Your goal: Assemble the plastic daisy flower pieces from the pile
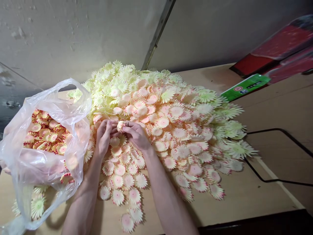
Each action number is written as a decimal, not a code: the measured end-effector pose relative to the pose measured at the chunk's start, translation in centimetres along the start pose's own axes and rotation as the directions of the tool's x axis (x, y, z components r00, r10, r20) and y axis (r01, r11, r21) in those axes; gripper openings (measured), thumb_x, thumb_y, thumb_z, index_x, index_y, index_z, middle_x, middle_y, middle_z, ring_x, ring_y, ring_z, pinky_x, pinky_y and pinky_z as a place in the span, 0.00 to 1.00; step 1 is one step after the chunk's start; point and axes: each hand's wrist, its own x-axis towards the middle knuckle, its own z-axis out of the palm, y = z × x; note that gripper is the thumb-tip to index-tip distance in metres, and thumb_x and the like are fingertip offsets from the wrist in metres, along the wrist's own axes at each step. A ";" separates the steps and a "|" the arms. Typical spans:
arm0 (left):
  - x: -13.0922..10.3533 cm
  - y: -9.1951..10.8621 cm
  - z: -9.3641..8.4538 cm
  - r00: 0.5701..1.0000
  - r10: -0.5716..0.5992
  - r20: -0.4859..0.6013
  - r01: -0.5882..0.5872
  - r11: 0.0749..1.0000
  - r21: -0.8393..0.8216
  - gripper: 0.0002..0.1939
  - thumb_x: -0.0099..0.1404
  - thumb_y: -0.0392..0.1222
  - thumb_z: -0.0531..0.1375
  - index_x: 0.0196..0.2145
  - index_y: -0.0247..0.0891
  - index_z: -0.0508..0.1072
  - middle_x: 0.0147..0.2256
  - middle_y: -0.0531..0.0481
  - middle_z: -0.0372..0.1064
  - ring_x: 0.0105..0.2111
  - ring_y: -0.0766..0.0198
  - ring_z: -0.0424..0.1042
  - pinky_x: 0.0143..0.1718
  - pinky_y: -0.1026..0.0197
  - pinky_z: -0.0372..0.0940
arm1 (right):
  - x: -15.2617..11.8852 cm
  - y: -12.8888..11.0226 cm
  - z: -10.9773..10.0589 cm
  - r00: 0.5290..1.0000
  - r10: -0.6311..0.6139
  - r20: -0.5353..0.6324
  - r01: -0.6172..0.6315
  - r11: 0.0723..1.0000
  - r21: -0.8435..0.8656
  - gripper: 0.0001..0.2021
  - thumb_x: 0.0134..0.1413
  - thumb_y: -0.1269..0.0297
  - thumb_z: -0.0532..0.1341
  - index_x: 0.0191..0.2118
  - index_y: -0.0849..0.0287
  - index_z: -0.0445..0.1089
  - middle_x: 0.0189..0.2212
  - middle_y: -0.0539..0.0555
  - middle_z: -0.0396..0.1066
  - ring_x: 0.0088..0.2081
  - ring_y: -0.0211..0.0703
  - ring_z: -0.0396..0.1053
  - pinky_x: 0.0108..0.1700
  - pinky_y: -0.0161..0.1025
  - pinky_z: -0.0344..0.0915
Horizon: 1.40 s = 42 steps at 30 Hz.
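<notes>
A small cream flower piece with its petals curled into a cup is between my two hands. My right hand pinches it from the right with thumb and fingers. My left hand is closed at its left side, thumb up and fingertips curled partly behind the piece; its exact contact is hard to see. Under and around both hands spreads a large heap of loose flower pieces, pale pink with red-tipped petals. Greenish-white flower pieces lie along the heap's back and right edge.
On the left stands an open clear plastic bag holding many red-edged flower pieces. The wooden table meets a grey wall behind. A green packet, red wrapped objects and a bent black metal bar are at right.
</notes>
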 end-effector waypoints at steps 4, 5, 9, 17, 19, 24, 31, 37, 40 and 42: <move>-0.2 0.4 0.5 0.998 0.016 0.060 -0.021 0.997 0.074 0.25 0.54 0.58 0.73 0.42 0.39 0.75 0.35 0.49 0.77 0.34 0.63 0.78 0.37 0.63 0.75 | -0.1 0.1 0.1 1.000 0.011 0.012 -0.011 1.000 -0.027 0.11 0.52 0.54 0.69 0.31 0.56 0.75 0.28 0.49 0.69 0.30 0.39 0.65 0.35 0.36 0.64; -0.2 0.4 0.5 0.999 0.026 0.047 -0.031 0.994 0.100 0.24 0.54 0.57 0.73 0.42 0.39 0.76 0.33 0.50 0.77 0.34 0.63 0.78 0.36 0.64 0.74 | -0.1 0.1 0.0 1.000 0.011 0.015 -0.011 1.000 -0.028 0.11 0.53 0.54 0.69 0.30 0.56 0.74 0.27 0.48 0.68 0.30 0.38 0.65 0.35 0.37 0.64; 0.1 -0.1 0.2 0.993 0.111 -0.030 -0.102 0.970 0.220 0.18 0.64 0.57 0.67 0.34 0.37 0.76 0.26 0.54 0.69 0.26 0.69 0.67 0.28 0.68 0.64 | 0.0 0.1 -0.2 0.999 0.023 0.043 -0.021 0.998 -0.066 0.12 0.55 0.56 0.67 0.26 0.56 0.70 0.27 0.48 0.64 0.31 0.38 0.61 0.36 0.36 0.62; 1.0 -1.3 -0.7 0.984 0.117 -0.134 -0.086 0.972 0.219 0.19 0.64 0.58 0.66 0.32 0.38 0.72 0.26 0.55 0.65 0.24 0.70 0.63 0.25 0.68 0.61 | -0.6 -1.1 0.1 0.971 -0.007 0.238 0.061 0.973 -0.221 0.16 0.57 0.58 0.65 0.22 0.59 0.71 0.44 0.55 0.69 0.45 0.43 0.66 0.52 0.39 0.63; 1.2 -1.1 -0.6 0.977 0.011 -0.211 0.002 0.998 0.059 0.23 0.61 0.62 0.67 0.30 0.39 0.67 0.25 0.56 0.64 0.23 0.70 0.67 0.24 0.67 0.65 | -0.9 -1.3 0.0 0.953 -0.006 0.303 0.061 0.983 -0.173 0.13 0.57 0.59 0.66 0.25 0.59 0.75 0.51 0.57 0.69 0.49 0.45 0.67 0.56 0.41 0.62; 1.2 -0.5 -0.1 0.977 -0.137 -0.161 0.119 0.986 -0.119 0.27 0.57 0.64 0.69 0.32 0.42 0.61 0.27 0.56 0.69 0.29 0.61 0.79 0.29 0.62 0.74 | -1.1 -1.2 0.0 0.954 -0.040 0.296 0.067 0.994 -0.082 0.10 0.53 0.58 0.70 0.27 0.59 0.78 0.57 0.59 0.68 0.54 0.50 0.68 0.60 0.46 0.62; 0.6 -0.6 0.1 0.995 -0.002 -0.095 -0.003 0.999 -0.049 0.22 0.61 0.63 0.66 0.35 0.41 0.69 0.39 0.47 0.76 0.36 0.59 0.80 0.30 0.60 0.77 | -0.2 -0.2 0.2 0.985 -0.165 -0.054 0.162 0.985 -0.066 0.09 0.50 0.64 0.67 0.22 0.57 0.75 0.34 0.54 0.75 0.39 0.44 0.70 0.44 0.40 0.68; 0.8 -0.5 0.1 0.987 0.045 -0.154 -0.050 0.998 -0.027 0.22 0.57 0.59 0.70 0.38 0.41 0.70 0.32 0.54 0.70 0.29 0.66 0.76 0.28 0.64 0.75 | -0.2 -0.1 0.4 0.975 -0.161 -0.152 0.157 0.987 -0.036 0.13 0.49 0.61 0.72 0.22 0.56 0.71 0.28 0.50 0.74 0.29 0.39 0.70 0.33 0.38 0.69; 0.8 -0.5 0.1 0.986 0.079 -0.144 -0.079 0.997 0.002 0.23 0.58 0.58 0.71 0.42 0.42 0.69 0.26 0.59 0.65 0.24 0.70 0.71 0.29 0.64 0.75 | -0.2 0.0 0.4 0.977 -0.168 -0.133 0.156 0.983 -0.093 0.10 0.50 0.58 0.73 0.30 0.56 0.76 0.28 0.50 0.75 0.29 0.39 0.72 0.34 0.37 0.72; 0.7 -0.5 0.1 0.983 0.106 -0.149 -0.101 0.994 0.041 0.23 0.59 0.57 0.70 0.44 0.43 0.68 0.25 0.60 0.64 0.23 0.71 0.69 0.29 0.66 0.74 | -0.1 0.1 0.4 0.977 -0.150 -0.154 0.137 0.986 -0.094 0.11 0.49 0.56 0.74 0.34 0.56 0.78 0.29 0.51 0.77 0.30 0.41 0.75 0.35 0.39 0.74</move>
